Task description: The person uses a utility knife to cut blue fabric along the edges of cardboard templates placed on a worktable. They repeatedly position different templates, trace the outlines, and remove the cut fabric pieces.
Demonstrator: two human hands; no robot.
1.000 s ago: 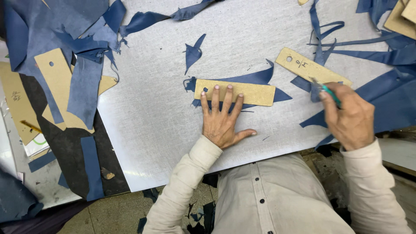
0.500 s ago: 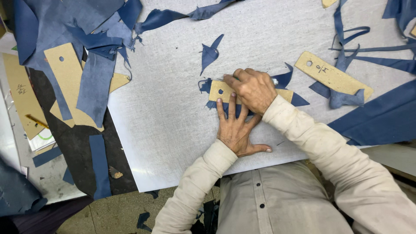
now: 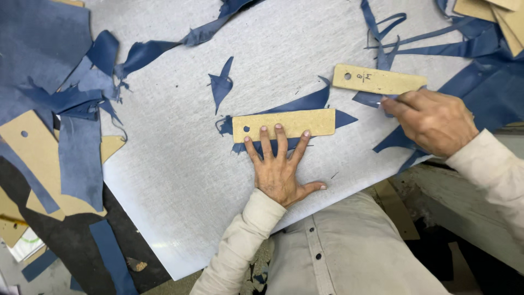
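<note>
A long tan template (image 3: 284, 124) of rough fibreboard lay flat near the middle of the grey board (image 3: 180, 180), a small round hole near its left end. It sat on top of a blue scrap (image 3: 305, 104), a pointed sliver of leather-like sheet that showed above and below its edges. The left hand (image 3: 279, 169) pressed down on it, fingers spread wide and flat, four fingertips on the template's lower edge and the thumb stuck out to the right on the board; it gripped nothing.

Up to the right lay a second template (image 3: 377, 80), the same tan board, also with a hole at its left end and some handwritten marks on its face. The right hand (image 3: 431, 120) rested just below it, fingers curled together; a thin tip showed at its fingertips, but I could not tell what it was clamped on. Its fingertips touched a small blue offcut (image 3: 367, 99).

A loose triangular blue piece (image 3: 220, 85) lay up and left of the first template, apart from it. The board's surface was pale grey with a fine woven grain. Blue strips (image 3: 415, 38) curled across the upper right corner, and larger blue sheets (image 3: 43, 49) with more tan cards (image 3: 22, 136) were heaped at the left.
</note>
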